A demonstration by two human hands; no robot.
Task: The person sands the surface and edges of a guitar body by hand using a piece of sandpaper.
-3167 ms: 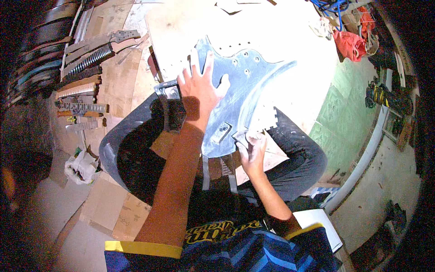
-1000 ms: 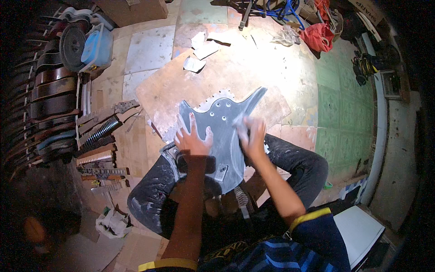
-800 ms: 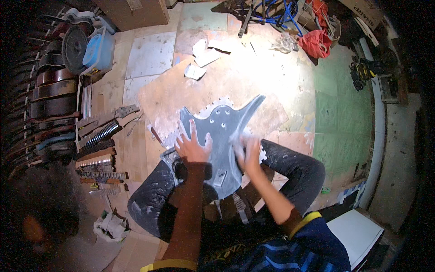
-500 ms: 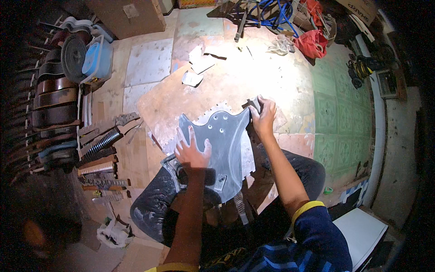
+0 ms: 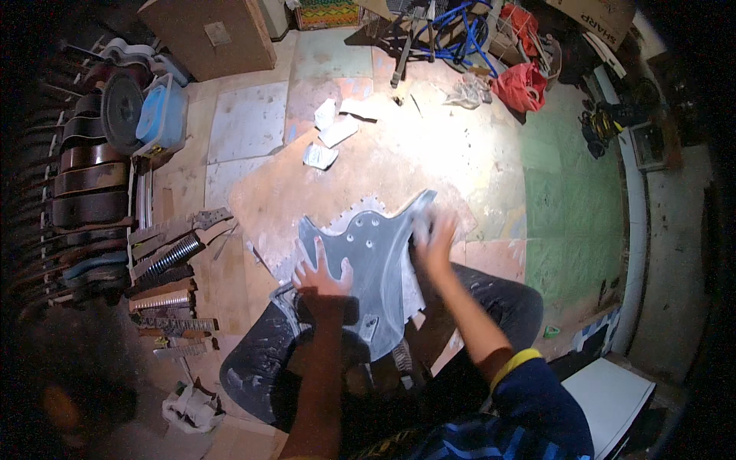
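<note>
A grey, dusty electric guitar body (image 5: 376, 280) lies across my lap, its two horns pointing away from me. Four-hole drilling shows near the neck end, and a small slot is cut lower down. My left hand (image 5: 325, 280) rests flat on its left side with the fingers spread. At the right edge, below the longer horn, my right hand (image 5: 438, 249) is smeared by motion. Its fingers are closed around a greyish piece of sandpaper (image 5: 422, 221), blurred and partly hidden, pressed along the body's side.
White scraps of paper (image 5: 338, 132) lie on the dusty board (image 5: 268, 188) ahead. Guitar necks and files (image 5: 178, 253) line the floor at left, beside a rack of guitar bodies (image 5: 88, 180) and a clear tub (image 5: 162, 115). A red bag (image 5: 519, 87) sits at the far right.
My right hand has slid from the tip of the right horn down along the body's edge, toward me. The left hand stays flat on the guitar body; the view has shifted slightly.
</note>
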